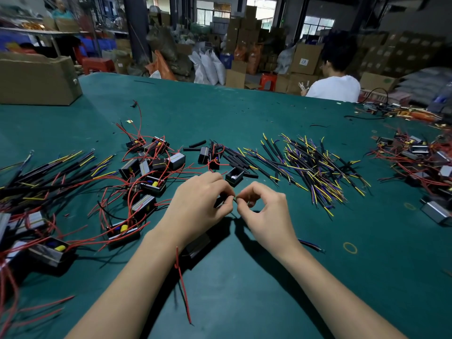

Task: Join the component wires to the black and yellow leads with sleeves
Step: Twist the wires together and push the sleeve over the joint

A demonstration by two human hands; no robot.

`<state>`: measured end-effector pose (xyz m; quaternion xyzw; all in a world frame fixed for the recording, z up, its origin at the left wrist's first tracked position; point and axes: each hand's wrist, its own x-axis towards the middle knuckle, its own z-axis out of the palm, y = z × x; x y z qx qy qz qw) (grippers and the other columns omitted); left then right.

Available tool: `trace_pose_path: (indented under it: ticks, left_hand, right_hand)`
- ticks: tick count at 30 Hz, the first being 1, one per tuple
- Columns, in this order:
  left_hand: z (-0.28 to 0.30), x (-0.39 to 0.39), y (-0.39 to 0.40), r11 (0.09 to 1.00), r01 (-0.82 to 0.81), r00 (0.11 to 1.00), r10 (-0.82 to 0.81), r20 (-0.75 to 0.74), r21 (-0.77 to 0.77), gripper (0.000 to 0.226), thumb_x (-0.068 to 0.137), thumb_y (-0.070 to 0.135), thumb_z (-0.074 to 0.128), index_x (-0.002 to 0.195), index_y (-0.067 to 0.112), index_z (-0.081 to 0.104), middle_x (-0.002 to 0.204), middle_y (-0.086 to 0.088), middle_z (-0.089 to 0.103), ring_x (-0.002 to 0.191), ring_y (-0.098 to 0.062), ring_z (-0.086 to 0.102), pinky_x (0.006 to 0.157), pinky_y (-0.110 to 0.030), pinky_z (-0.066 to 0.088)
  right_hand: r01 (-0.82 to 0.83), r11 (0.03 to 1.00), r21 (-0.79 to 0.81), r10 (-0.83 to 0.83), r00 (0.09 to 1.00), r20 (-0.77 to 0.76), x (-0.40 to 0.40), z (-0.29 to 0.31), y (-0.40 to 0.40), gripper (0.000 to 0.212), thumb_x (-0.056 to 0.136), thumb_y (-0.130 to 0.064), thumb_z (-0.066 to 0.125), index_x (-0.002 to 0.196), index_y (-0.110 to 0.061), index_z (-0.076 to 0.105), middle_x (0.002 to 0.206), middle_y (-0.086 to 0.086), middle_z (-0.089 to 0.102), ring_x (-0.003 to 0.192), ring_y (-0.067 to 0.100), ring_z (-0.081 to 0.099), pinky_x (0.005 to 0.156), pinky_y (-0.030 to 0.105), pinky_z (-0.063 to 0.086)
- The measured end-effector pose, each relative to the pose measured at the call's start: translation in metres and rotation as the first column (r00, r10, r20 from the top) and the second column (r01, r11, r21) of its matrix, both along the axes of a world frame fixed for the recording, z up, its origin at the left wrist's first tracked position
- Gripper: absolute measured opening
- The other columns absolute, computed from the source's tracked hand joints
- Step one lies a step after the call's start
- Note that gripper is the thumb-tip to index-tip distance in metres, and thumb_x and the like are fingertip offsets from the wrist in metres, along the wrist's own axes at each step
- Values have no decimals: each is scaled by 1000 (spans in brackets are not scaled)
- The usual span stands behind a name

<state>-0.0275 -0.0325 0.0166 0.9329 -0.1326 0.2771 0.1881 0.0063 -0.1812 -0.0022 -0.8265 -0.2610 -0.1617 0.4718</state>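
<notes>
1. We see 2 bare forearms reaching forward over the green felt-covered table (244,113), the hands meeting above its middle.
2. The left hand (203,199) has its fingers curled, thumb and forefinger pinching a short black sleeved wire end (221,200) that pokes out below the knuckles.
3. The right hand (264,209) curls into a ring, its thumb and forefinger pinching a thin wire tip just beside the left fingertips; the 2 pinches nearly touch.
4. The joint lies between the 2 pinches and is too small for us to tell its colours.
5. A thin red wire (182,282) hangs down across the left wrist, and a dark box-shaped component (195,248) sits on the table under that wrist.
6. Right of the hands lies a loose heap of black, yellow and blue leads (315,167).
7. Left of the hands lies a cluster of small black boxes with red wires (144,177).
8. Beyond the hands sits an open black box (234,176).
</notes>
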Motion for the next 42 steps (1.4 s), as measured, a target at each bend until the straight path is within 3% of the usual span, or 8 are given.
trace_pose_path:
  ticks: [5,11,14,17,22,30,37,42]
  left_hand:
    - [-1,1,-2,999,-45,994,44,-102,-12,13,92,26,57,92,17,67,89,4,61,90,-18,56,76,-31,43]
    - [7,4,0,753,-181,844,-210,-493,-632,23,92,22,59,71,23,68,73,6,68,66,0,60,68,-15,46]
    - [9,1,6,634,-236,777,-332,-534,-737,15,89,23,64,81,17,74,79,0,73,66,1,61,71,-17,45]
    - [4,1,3,831,-111,882,-170,-439,-545,7,85,23,69,80,20,72,82,7,70,78,-2,62,82,-24,47]
    - [-1,1,1,969,-29,974,-27,-224,-243,7,83,25,69,87,30,70,93,14,59,101,-8,55,96,-38,29]
    - [-1,2,5,998,61,998,-60,-34,30,10,80,23,71,88,21,67,87,8,60,89,-18,57,84,-31,23]
    - [0,0,4,995,100,995,-101,12,30,3,80,23,71,80,20,71,83,3,61,80,-21,59,81,-39,34]
    - [-5,1,2,979,23,997,-38,-71,-202,8,81,27,74,75,22,73,80,9,61,82,-16,59,83,-39,37]
  right_hand:
    - [106,981,-163,-61,964,259,1,-1,-1,13,75,-13,64,68,-17,54,69,-9,54,73,19,54,75,37,35]
    - [301,906,-296,-28,742,670,4,3,0,9,78,-8,60,70,-12,58,75,4,57,71,27,55,67,38,37]
    - [102,964,-245,27,882,471,3,1,-3,4,80,-9,60,76,-10,59,81,1,58,80,24,54,71,38,40]
    - [-48,993,-106,63,988,144,4,-2,-9,4,81,-9,63,79,-13,61,80,-9,62,82,6,54,80,33,41]
    - [-98,994,52,103,990,-94,7,-1,-9,15,82,-1,64,77,-15,64,72,-8,65,72,-1,56,71,8,40]
    - [-181,973,142,220,913,-344,13,0,-15,15,86,-6,64,76,-17,64,73,8,64,62,6,50,58,18,41]
    - [-206,967,147,248,887,-389,13,2,-16,16,87,-6,64,75,-16,64,69,2,62,61,11,52,61,24,43]
    - [-152,988,-40,150,987,-60,8,2,-15,13,82,-2,65,74,-12,61,68,-6,62,65,5,53,62,14,38]
